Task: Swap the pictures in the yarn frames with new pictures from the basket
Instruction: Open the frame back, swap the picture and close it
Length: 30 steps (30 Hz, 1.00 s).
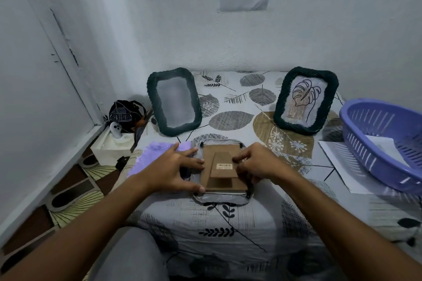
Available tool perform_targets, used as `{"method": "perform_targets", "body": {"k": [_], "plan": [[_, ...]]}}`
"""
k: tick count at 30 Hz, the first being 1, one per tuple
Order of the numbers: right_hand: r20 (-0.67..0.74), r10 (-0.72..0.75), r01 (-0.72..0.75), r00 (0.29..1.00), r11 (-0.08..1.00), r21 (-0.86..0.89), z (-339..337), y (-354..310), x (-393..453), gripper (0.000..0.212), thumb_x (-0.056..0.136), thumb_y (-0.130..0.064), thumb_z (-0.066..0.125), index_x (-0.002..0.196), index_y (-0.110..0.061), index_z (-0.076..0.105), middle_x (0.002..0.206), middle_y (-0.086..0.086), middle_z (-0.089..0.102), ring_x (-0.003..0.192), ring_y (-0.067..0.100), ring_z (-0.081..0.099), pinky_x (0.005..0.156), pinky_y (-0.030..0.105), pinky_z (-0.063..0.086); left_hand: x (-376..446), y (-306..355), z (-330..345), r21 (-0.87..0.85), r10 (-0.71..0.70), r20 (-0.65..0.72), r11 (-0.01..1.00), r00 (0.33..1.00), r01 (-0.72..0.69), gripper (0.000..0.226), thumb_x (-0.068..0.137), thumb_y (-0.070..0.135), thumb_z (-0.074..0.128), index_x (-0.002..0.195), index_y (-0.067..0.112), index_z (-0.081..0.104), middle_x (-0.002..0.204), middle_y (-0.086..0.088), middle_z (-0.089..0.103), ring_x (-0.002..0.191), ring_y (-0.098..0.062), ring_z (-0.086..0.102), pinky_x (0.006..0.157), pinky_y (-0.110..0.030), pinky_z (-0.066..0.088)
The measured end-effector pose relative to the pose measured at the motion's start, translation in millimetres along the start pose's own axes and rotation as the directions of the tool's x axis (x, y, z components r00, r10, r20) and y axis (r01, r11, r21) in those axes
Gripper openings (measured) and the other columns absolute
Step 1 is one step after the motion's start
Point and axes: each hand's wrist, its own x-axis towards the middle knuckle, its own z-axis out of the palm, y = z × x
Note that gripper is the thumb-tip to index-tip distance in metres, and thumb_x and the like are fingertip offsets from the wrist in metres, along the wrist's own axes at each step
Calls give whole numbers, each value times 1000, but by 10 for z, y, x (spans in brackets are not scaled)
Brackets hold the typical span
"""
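A frame (221,197) lies face down on the patterned cloth in front of me, its brown backing board (219,153) with a stand flap facing up. My left hand (175,166) rests on the frame's left edge with fingers spread, thumb at the board's lower left corner. My right hand (255,162) has its fingers curled at the board's right edge. Two dark green yarn frames stand at the back: the left frame (173,101) shows a blank grey pane, the right frame (304,100) holds a leaf line drawing. The purple basket (386,143) at the right holds white paper.
A white sheet (335,157) lies under the basket's near side. A purple picture (157,150) lies left of the face-down frame, under my left hand. Off the table's left edge sit a dark bag (125,114) and a white box (114,146). Walls close in behind and left.
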Motion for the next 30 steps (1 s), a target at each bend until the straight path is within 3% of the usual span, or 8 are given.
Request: {"method": "perform_targets", "body": {"k": [4, 9, 17, 22, 25, 28, 30], "plan": [[7, -1, 2, 1000, 998, -63, 15, -29, 10, 35, 82, -3, 67, 116, -11, 67, 89, 16, 71, 63, 27, 67, 55, 34, 60, -6, 4, 16, 47, 30, -17, 998, 999, -29, 93, 60, 90, 45, 125, 26, 63, 138, 14, 51, 140, 1, 22, 117, -39, -4], [0, -10, 10, 1000, 994, -105, 37, -59, 20, 33, 83, -2, 67, 115, -9, 67, 92, 16, 71, 70, 31, 72, 61, 41, 61, 0, -10, 25, 58, 17, -11, 998, 1000, -16, 92, 60, 89, 47, 125, 27, 62, 139, 15, 50, 141, 2, 20, 118, -45, -3], [-13, -30, 27, 999, 987, -159, 57, -77, -4, 33, 83, -2, 69, 116, -8, 67, 88, 13, 66, 69, 32, 71, 60, 40, 60, 15, 21, -13, 59, -21, 38, 998, 999, 19, 94, 59, 90, 45, 127, 27, 61, 141, 16, 47, 140, 2, 14, 116, -45, -4], [-21, -46, 41, 999, 983, -176, 64, -68, -11, 30, 83, -6, 70, 113, -10, 69, 80, 6, 65, 68, 29, 70, 57, 36, 60, 19, -3, -7, 62, -15, 32, 998, 999, 13, 86, 68, 88, 36, 121, 26, 66, 140, 11, 51, 141, -1, 16, 116, -47, -1], [-38, -68, 59, 997, 980, -190, 70, -57, -14, 31, 82, -9, 72, 112, -12, 70, 76, 2, 63, 63, 24, 67, 56, 32, 59, 20, 6, -11, 54, -32, 25, 998, 999, 31, 73, 75, 75, 40, 119, 24, 67, 140, 7, 52, 141, -4, 16, 116, -48, 1], [-25, -82, 76, 996, 980, -182, 55, -51, -20, 34, 79, -10, 75, 112, -12, 70, 85, 5, 66, 65, 23, 67, 60, 33, 59, 9, 31, 2, 55, -27, 8, 998, 1000, 26, 63, 79, 67, 41, 116, 24, 69, 135, 3, 57, 139, -14, 33, 116, -49, 19], [-30, -81, 76, 996, 987, -142, 28, -26, -7, 34, 79, -10, 74, 113, -11, 70, 83, 0, 64, 63, 17, 62, 55, 27, 54, 5, 70, 19, 33, -35, -99, 999, 995, 38, 59, 81, 63, 43, 113, 22, 71, 124, -1, 65, 121, -16, 51, 101, -43, 43]]}}
